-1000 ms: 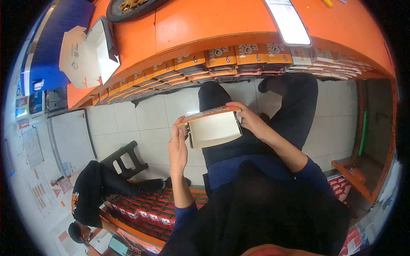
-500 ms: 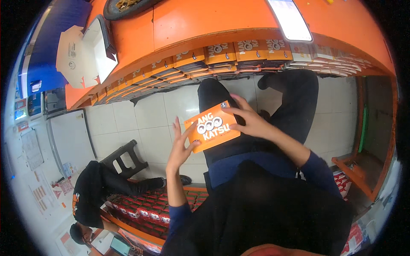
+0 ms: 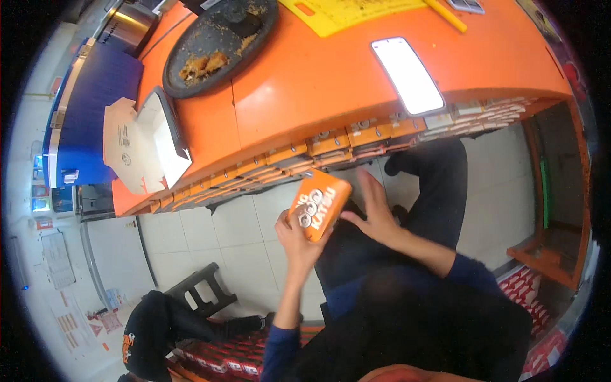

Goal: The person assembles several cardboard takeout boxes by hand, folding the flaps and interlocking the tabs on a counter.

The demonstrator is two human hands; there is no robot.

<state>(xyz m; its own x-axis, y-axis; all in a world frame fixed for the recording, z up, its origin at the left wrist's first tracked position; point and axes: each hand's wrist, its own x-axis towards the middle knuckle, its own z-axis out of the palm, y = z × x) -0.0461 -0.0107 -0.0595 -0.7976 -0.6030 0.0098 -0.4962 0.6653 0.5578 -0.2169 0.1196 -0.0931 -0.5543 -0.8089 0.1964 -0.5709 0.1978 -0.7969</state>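
An orange cardboard food box [image 3: 330, 194] with white lettering and three round faces printed on its lid is closed and tilted above my lap. My left hand [image 3: 299, 247] grips it from the near left side, with the thumb and fingers round its lower edge. Just off the box's right side is my right hand [image 3: 379, 223], slightly smeared by motion, its fingers stretched out and thumb apart. Nothing shows in that hand.
On the orange counter [image 3: 286, 95] ahead are a black plate [image 3: 181, 79] with fried scraps, an open carton [image 3: 137, 146], a phone [image 3: 408, 76] and a yellow cutting board [image 3: 347, 16]. Stacked orange boxes sit beneath. A person [image 3: 153, 334] is at lower left beside a black stool [image 3: 202, 290].
The box has turned and tipped up toward the counter. My right hand has come off it, while my left hand has wrapped round its edge. The view has shifted upward, showing more counter.
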